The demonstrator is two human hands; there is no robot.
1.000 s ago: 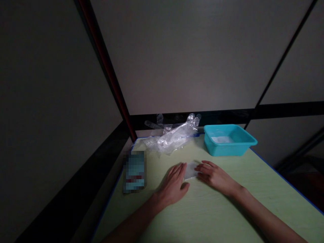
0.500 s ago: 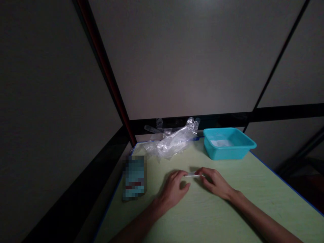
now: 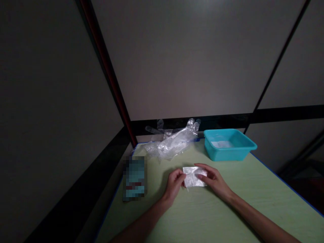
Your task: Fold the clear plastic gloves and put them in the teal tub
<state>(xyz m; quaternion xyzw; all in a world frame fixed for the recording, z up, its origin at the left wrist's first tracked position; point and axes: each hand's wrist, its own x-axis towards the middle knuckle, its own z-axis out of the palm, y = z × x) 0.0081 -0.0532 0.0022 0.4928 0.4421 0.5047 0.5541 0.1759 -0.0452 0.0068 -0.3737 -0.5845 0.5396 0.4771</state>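
over the middle of the worktop (image 3: 192, 219), my left grip (image 3: 182, 179) is closed on the left edge of one shiny sheet (image 3: 193, 177), pinching it between thumb and fingers. my right grip (image 3: 202, 172) is closed on the right part of that same sheet, the thumb lying across its front and the fingers reaching along the top edge and behind. so i count two hands on one sheet, which spans the gap between them, pale, crinkled and facing me; whether its lower edge touches the worktop, i cannot tell.

beyond, near the far edge, lies one heap of clear plastic gloves (image 3: 174, 143), several fingers sticking up; they overlap, so i cannot count them. right of the heap stands one turquoise basin (image 3: 227, 154), upright, with white material (image 3: 221, 144) inside, its number of pieces unclear. to the left lies one pixelated object (image 3: 135, 178), bluish green with a dark red band.
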